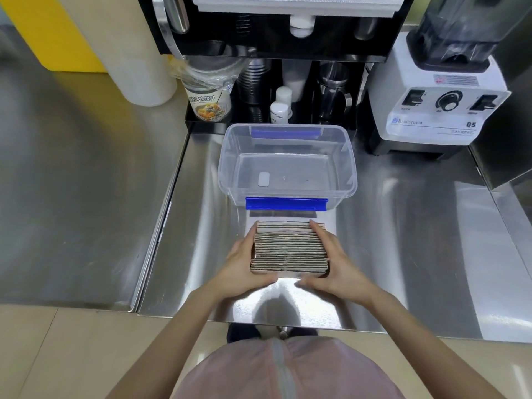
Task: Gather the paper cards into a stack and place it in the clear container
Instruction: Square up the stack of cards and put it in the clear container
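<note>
Gathering looks done: the paper cards (290,249) sit bunched in one block on the steel counter (403,240) at lower centre of the frame, your left hand (244,266) and right hand (334,263) pressed against opposite sides of it. The clear container (288,164) stands just above, lidless and holding no cards, apart from the block. You have yet to lift the stack and set it inside.
</note>
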Demonstrator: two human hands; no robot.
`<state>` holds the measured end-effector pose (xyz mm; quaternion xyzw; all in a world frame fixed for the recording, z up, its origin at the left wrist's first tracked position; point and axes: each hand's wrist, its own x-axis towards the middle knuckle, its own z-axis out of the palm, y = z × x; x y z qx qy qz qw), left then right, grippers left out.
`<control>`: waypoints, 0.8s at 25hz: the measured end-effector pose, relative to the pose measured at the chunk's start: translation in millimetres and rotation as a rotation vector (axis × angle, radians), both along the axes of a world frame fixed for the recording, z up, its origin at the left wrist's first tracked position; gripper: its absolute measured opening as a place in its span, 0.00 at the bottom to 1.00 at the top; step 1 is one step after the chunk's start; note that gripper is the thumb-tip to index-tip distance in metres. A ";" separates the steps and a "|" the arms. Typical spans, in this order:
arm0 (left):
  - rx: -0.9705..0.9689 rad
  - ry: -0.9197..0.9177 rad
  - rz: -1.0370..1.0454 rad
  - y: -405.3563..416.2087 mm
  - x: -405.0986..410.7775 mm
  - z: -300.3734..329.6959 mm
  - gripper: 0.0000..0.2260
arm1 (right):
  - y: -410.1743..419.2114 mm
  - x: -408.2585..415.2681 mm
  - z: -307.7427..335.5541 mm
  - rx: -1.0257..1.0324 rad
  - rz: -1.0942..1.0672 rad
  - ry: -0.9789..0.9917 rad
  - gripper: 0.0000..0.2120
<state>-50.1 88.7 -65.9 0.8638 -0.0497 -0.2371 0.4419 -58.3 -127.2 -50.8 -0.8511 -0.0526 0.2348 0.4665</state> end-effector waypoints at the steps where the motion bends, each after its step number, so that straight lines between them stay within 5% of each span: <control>1: 0.003 0.000 -0.001 1.5 0.5 -2.0 0.45 | 0.3 -2.6 0.1 0.096 -0.048 0.036 0.47; 4: 0.015 -0.002 0.022 0.3 -1.0 -8.7 0.44 | 16.5 -3.9 4.9 0.445 -0.353 0.085 0.28; 12: -0.034 -0.062 0.129 -11.5 -3.4 -5.2 0.37 | 17.2 -1.9 9.2 0.424 -0.450 0.112 0.14; 17: 0.004 -0.057 0.130 -12.1 -4.2 -9.5 0.47 | 7.1 -14.8 0.1 0.170 -0.182 0.087 0.38; 20: 0.014 -0.074 0.178 -15.3 -5.8 -8.6 0.45 | 6.0 -13.6 -3.7 -0.061 -0.119 -0.051 0.43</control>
